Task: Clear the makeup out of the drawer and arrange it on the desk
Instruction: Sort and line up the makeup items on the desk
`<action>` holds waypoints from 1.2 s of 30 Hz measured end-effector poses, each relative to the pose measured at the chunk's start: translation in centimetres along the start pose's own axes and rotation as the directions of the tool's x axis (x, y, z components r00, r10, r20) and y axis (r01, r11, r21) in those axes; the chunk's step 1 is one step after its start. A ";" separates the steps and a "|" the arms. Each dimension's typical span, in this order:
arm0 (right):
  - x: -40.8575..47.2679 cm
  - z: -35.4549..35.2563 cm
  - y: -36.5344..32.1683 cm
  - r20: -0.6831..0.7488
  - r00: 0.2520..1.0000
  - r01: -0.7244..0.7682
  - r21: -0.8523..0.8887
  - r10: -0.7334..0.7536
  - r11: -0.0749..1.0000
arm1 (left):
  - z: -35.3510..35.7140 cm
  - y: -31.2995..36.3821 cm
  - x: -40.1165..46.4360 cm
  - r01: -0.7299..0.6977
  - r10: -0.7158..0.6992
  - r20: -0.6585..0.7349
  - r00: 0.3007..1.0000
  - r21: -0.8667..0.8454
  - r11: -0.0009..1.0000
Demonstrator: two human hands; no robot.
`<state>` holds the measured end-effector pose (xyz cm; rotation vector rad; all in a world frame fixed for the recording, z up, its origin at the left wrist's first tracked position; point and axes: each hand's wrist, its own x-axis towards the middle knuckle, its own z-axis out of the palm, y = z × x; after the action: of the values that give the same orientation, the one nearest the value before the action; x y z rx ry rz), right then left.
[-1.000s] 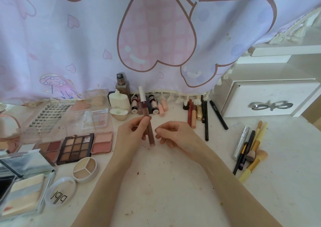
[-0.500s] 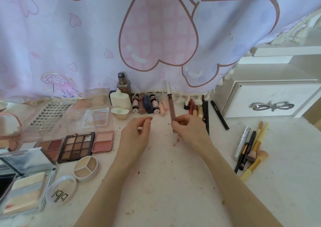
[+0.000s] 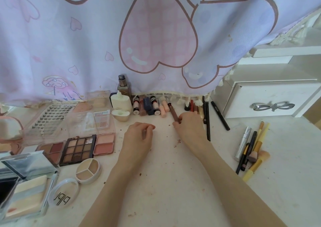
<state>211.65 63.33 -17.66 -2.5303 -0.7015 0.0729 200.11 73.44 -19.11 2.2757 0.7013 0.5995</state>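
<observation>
So the right hand (image 3: 188,124) now pinches the brown lip tube (image 3: 173,113), passed over from the left hand (image 3: 139,133), which hangs loosely curled, holding nothing. It's nearly slotted into the row.

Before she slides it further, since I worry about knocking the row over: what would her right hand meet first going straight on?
Probably the pink tubes in the back row, as the right hand and its brown tube angle up-left; depth is unclear.

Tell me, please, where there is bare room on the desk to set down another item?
Bare desk lies around the forearms, between the palettes and the brushes. The back row of tubes and pencils is crowded.
</observation>
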 end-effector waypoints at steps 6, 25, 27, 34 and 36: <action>-0.3 -0.4 0.5 -0.030 0.998 0.061 0.121 -0.058 0.991 | 0.1 -0.3 0.1 -0.016 0.016 0.011 1.000 0.007 1.000; 1.7 -1.7 4.7 -0.256 0.958 -0.145 -0.038 0.131 0.989 | 0.9 -1.8 0.0 -0.205 0.184 0.121 0.975 0.192 0.960; 1.9 -1.8 4.9 -0.237 0.958 -0.174 -0.042 0.160 0.984 | 0.9 -1.8 0.0 -0.209 0.189 0.121 0.975 0.191 0.959; 1.9 -2.3 5.7 -0.210 0.957 -0.220 -0.074 0.201 0.973 | 1.0 -1.9 0.0 -0.204 0.182 0.128 0.975 0.184 0.962; 1.9 -2.2 5.8 -0.218 0.958 -0.214 -0.114 0.185 0.970 | 1.0 -1.9 0.1 -0.203 0.179 0.134 0.975 0.194 0.960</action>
<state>216.37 58.97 -18.44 -2.6833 -0.3788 -0.1712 200.12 74.21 -21.09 2.5698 0.5097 0.4977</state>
